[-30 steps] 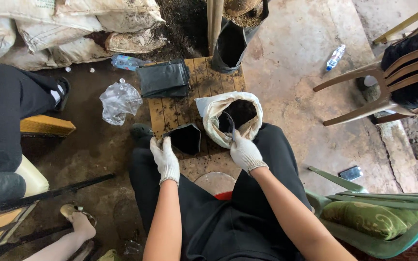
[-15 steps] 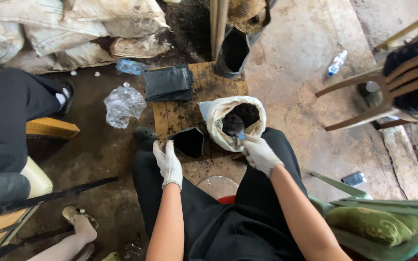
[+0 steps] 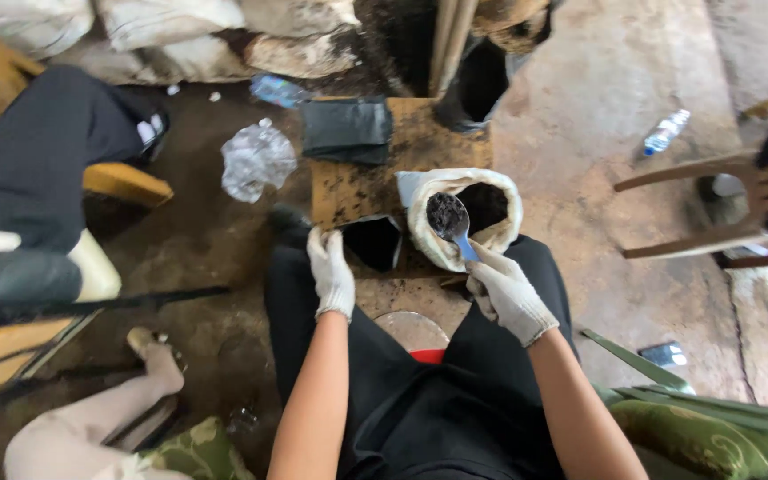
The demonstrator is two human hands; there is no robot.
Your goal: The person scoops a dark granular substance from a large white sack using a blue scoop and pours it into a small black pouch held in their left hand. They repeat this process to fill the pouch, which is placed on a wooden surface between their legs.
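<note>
My right hand [image 3: 506,292], in a white glove, holds a scoop [image 3: 450,222] heaped with dark soil, lifted over the rim of a white sack [image 3: 428,240] that holds more soil. My left hand [image 3: 331,271], also gloved, grips the edge of a small open black bag [image 3: 373,242] standing on a low wooden board [image 3: 348,191] in front of my knees. The scoop hangs between the sack's mouth and the black bag.
A stack of folded black bags [image 3: 347,130] lies at the board's far edge. A crumpled clear plastic bag [image 3: 258,160] sits to the left. Another seated person's dark trouser leg [image 3: 46,160] and bare foot [image 3: 157,360] are on the left. A wooden chair [image 3: 722,204] stands right.
My right hand has dug the scoop into the sack and raised it full of soil. My left hand keeps hold of the black bag.
</note>
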